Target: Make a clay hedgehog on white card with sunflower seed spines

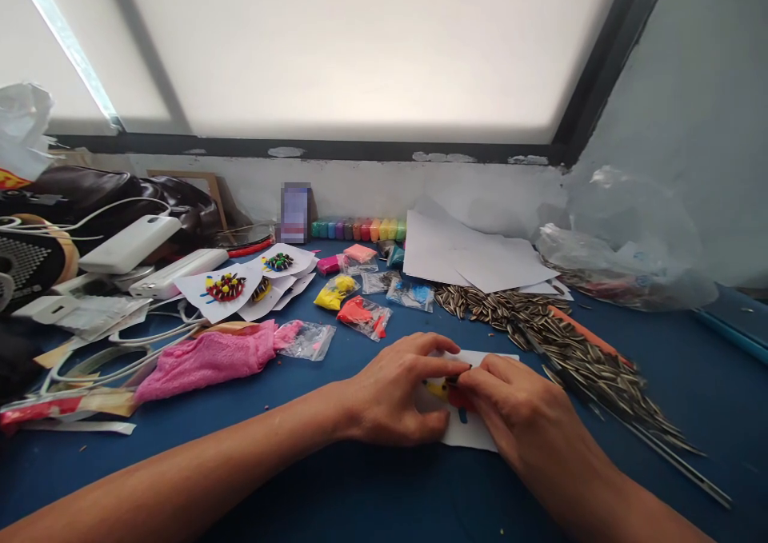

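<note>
A small white paper lies on the blue table in front of me, bearing yellow clay with dark specks, some red clay and a small blue piece. My left hand rests over the paper's left side, thumb and fingers apart around the clay, its index fingertip reaching to my right hand. Fingers of my right hand are pinched together at the clay's right edge; whatever is between them is hidden. Just to the right spreads a pile of striped sunflower seeds, with long metal tweezers lying along it.
Clay bags, yellow and red, lie beyond my hands. White sheets and a plastic bag stand behind the seeds. Seed-and-clay pieces on paper, a pink cloth, cables and power banks crowd the left.
</note>
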The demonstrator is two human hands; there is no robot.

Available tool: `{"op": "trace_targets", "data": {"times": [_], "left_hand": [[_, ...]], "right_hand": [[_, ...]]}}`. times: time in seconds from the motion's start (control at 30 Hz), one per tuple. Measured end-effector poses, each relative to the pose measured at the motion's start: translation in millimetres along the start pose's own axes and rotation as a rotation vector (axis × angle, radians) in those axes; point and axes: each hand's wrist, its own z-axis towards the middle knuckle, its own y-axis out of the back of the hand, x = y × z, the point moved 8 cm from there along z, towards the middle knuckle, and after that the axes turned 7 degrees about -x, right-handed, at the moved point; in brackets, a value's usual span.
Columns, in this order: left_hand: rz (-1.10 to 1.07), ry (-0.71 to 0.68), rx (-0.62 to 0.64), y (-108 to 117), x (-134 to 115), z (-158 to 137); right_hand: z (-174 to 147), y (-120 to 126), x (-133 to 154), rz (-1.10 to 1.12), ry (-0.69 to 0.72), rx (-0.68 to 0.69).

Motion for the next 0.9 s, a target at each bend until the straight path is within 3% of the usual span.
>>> {"op": "trace_targets", "data": {"times": [0.33, 0.53, 0.9], "left_hand": [[0.029, 0.000, 0.003, -1.7, 0.3, 0.3], [0.014, -0.017, -0.025, 0.1, 1.8, 0.0], [-0.027, -0.013, -0.010, 2.4, 1.0, -2.1]], "right_hand": [[1.7, 5.7, 1.0, -0.019, 0.022, -0.052], [2.1, 21.2, -4.7, -0.103, 0.013, -0.111], [-1.0, 44.5, -63.1, -0.293, -0.076, -0.266]]}}
